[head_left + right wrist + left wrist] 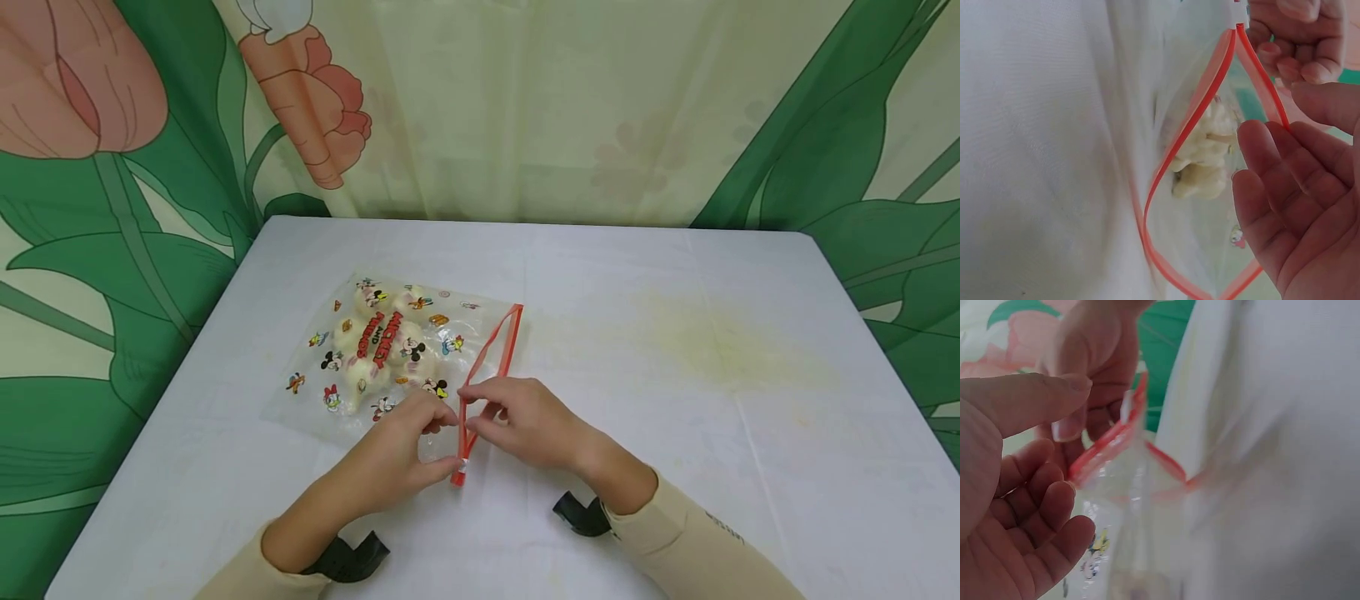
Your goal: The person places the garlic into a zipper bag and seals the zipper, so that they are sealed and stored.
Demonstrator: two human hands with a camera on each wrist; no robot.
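Note:
A clear zip bag (390, 342) printed with cartoon figures lies on the white table (750, 467), with several cream lumps (1200, 159) inside. Its red zip strip (491, 358) gapes open, and the small slider (459, 477) sits at the near end. My left hand (450, 442) is at the bag's near lip, thumb apart from its loosely curled fingers (1047, 512), which hold nothing that I can see. My right hand (476, 412) meets the other side of the red strip (1197, 106). In the right wrist view its fingers (1285, 187) lie fairly straight against the lip, thumb apart.
A faint yellow stain (712, 342) marks the tablecloth right of the bag. A flowered curtain (480, 100) hangs close behind the table's far edge. Black wrist straps (352, 558) (581, 515) sit near the front edge.

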